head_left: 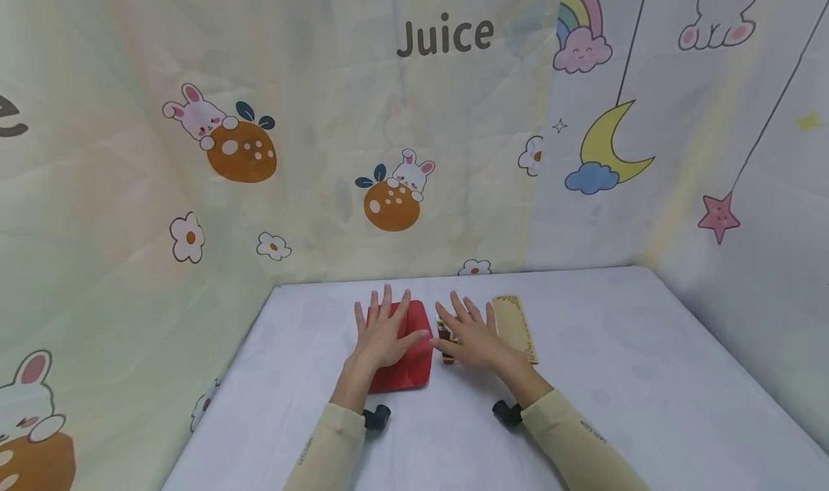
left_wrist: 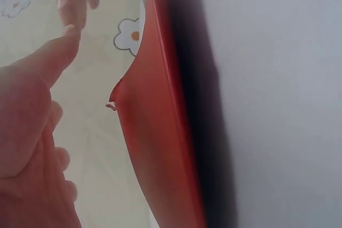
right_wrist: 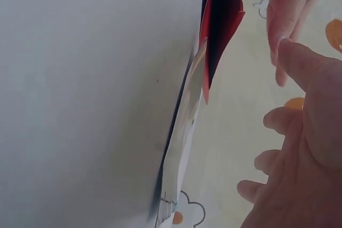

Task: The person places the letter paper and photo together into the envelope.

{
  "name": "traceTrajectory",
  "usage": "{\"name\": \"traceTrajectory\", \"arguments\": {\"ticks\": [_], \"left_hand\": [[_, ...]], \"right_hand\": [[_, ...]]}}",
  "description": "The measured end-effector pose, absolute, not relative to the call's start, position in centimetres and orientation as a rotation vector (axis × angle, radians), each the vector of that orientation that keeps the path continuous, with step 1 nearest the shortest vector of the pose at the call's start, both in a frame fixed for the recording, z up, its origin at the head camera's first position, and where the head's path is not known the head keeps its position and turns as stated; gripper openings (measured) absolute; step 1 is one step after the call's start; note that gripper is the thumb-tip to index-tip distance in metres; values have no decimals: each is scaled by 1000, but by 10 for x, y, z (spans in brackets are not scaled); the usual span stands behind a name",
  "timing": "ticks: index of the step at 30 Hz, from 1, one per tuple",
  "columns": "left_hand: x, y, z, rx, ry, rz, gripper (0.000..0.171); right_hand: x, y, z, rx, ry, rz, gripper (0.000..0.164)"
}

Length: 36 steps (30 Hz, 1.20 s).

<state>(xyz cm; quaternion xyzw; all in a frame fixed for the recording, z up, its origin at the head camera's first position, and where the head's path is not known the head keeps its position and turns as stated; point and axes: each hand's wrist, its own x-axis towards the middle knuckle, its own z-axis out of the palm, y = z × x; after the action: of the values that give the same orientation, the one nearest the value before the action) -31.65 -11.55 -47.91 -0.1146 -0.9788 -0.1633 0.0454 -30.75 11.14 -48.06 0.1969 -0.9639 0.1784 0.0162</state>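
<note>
In the head view my left hand [head_left: 381, 340], fingers spread, is over a red envelope-like item [head_left: 417, 372], hiding part of it. The left wrist view shows the red item [left_wrist: 155, 116] from its side, with a raised edge, below the hand and apart from it. My right hand [head_left: 476, 338] also has its fingers spread. It overlaps a small dark, multicoloured picture piece [head_left: 447, 356] and the lower part of a tan card [head_left: 510, 318] with an ornate gold border. The thumbs point towards each other. Neither hand holds anything.
A white cloth covers the table [head_left: 615, 376]. Behind it hangs a printed curtain [head_left: 324, 210] with rabbits, oranges and flowers, which continues along both sides. Dark camera mounts [head_left: 507, 413] sit at both wrists, beside beige sleeves [head_left: 579, 440].
</note>
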Motion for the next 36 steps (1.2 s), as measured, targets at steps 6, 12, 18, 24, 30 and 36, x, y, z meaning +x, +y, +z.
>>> {"name": "traceTrajectory", "arguments": {"ticks": [6, 12, 18, 24, 30, 36], "left_hand": [[-316, -121, -476, -345, -3028, -512, 100], [-316, -127, -475, -380, -3053, -541, 100], [-314, -134, -471, -424, -3121, -645, 93], [-315, -136, -470, -438, -3149, -668, 93], [-315, -136, -472, -433, -3191, -738, 92], [-314, -135, -476, -441, -3255, -833, 81]], "right_hand": [[-305, 106, -480, 718, -3051, 717, 81], [-303, 103, -481, 844, -3093, 814, 82], [-301, 102, -485, 930, -3133, 767, 78], [-298, 99, -483, 948, -3189, 693, 75], [-297, 99, -484, 964, -3204, 705, 72], [-298, 100, -487, 997, -3206, 717, 72]]}}
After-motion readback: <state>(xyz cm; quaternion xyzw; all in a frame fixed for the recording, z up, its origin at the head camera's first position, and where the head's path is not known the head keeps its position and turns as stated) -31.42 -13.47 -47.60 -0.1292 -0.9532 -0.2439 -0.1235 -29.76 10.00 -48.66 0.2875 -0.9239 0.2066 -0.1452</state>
